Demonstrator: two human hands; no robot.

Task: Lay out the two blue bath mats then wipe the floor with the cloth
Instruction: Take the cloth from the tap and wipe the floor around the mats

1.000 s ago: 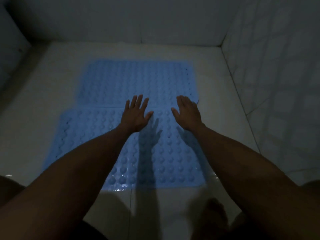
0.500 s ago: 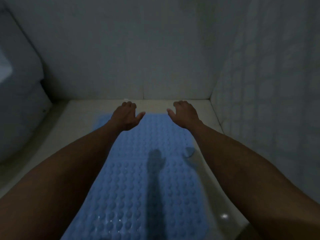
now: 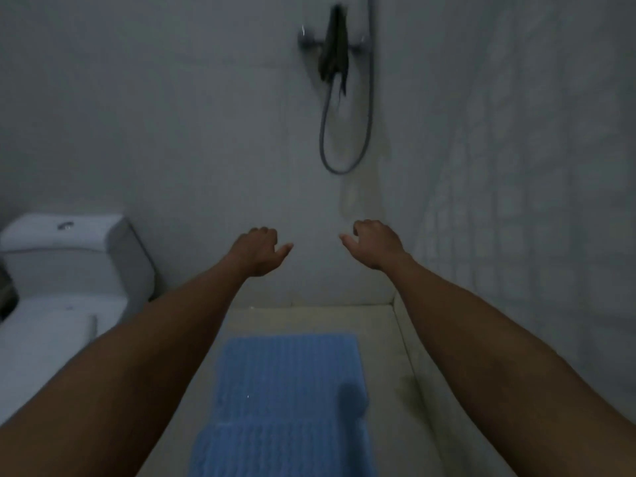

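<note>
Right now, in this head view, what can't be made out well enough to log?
- Near mat: its close end is cut off by the bottom edge, and the arms cover its sides.
- Dark cloth on the shower tap: too dim and blurred to tell what it is made of.
- Left hand and right hand: seen from behind, so the fingertips are hidden.
- Toilet: cut off by the left edge.

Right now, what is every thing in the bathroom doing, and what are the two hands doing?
far blue mat: flat on the floor.
near blue mat: flat, near the bottom edge of the picture.
dark cloth: hanging over the shower tap.
shower hose: hanging in a loop.
toilet: lid down.
left hand: in the air, loosely curled, holding nothing.
right hand: the same.
</note>
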